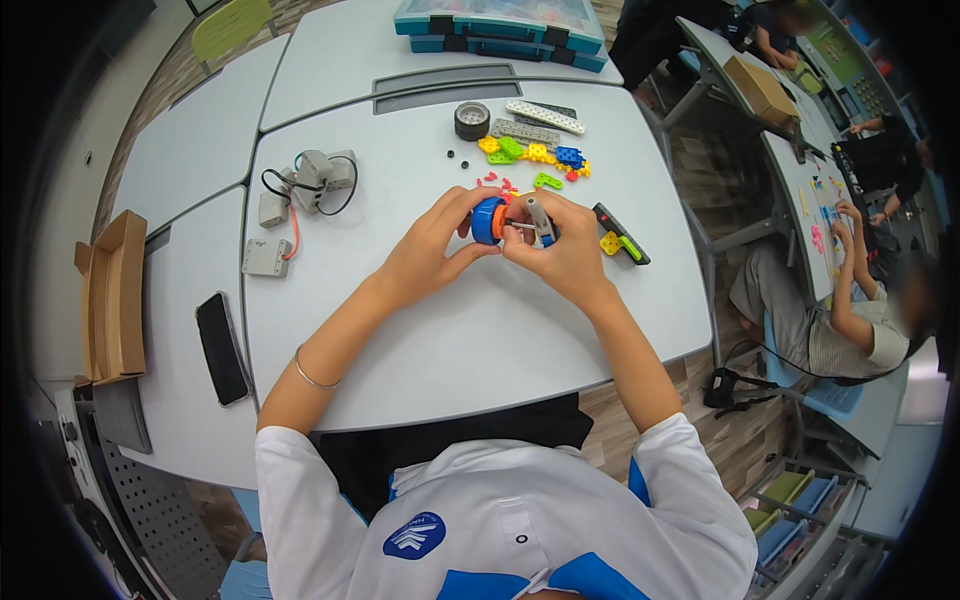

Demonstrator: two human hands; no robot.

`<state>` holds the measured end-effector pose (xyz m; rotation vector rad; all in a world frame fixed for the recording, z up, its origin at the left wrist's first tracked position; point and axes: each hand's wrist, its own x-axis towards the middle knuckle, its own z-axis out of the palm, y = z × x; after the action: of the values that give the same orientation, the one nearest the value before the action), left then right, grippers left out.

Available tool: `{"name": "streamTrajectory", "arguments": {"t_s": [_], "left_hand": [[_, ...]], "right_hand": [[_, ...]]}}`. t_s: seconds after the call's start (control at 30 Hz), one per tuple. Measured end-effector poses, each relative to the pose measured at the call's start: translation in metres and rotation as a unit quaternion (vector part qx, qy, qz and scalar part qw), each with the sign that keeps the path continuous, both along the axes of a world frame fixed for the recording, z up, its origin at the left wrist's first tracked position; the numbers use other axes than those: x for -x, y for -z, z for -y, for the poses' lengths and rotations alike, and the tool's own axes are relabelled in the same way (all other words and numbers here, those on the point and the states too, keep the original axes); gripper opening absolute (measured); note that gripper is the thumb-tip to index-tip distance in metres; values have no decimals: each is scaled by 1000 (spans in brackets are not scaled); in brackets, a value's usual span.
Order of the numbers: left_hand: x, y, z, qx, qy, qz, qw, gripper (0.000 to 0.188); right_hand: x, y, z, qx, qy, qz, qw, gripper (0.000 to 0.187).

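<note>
My left hand (428,245) is closed around a blue wheel (484,220) with an orange hub (499,221) facing right. Close beside it, my right hand (568,252) pinches a light grey piece (540,214) that has some blue at its lower end. A thin rod shows between the right fingers and the hub; whether it enters the hub is hidden by the fingertips. Both hands are above the white table (420,360). Just beyond them are small pink pegs (490,179) and a green link piece (548,181). Right of my right hand lies a black beam (622,234) with yellow and green parts.
Farther back are a black tyre (472,121), white and grey beams (545,116), and yellow, green and blue connectors (537,153). Grey modules with cables (310,182) and a phone (222,348) are left. Teal cases (500,30) stand behind. Other people work at tables on the right.
</note>
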<state>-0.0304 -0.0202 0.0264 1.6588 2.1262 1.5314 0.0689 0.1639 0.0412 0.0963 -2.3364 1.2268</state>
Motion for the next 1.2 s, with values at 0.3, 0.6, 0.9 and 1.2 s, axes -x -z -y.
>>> {"name": "streamTrajectory", "arguments": {"t_s": [0.3, 0.6, 0.9, 1.2], "left_hand": [[9, 10, 3, 10, 55, 253, 966, 60], [13, 1, 4, 9, 46, 249, 967, 62], [3, 13, 1, -21, -9, 139, 990, 64], [-4, 15, -1, -54, -26, 44, 997, 63]], "right_hand": [[3, 6, -5, -41, -54, -82, 994, 23], [0, -4, -2, 141, -40, 91, 985, 28], [1, -5, -10, 288, -98, 198, 932, 24], [0, -5, -7, 302, -89, 191, 930, 15]]}}
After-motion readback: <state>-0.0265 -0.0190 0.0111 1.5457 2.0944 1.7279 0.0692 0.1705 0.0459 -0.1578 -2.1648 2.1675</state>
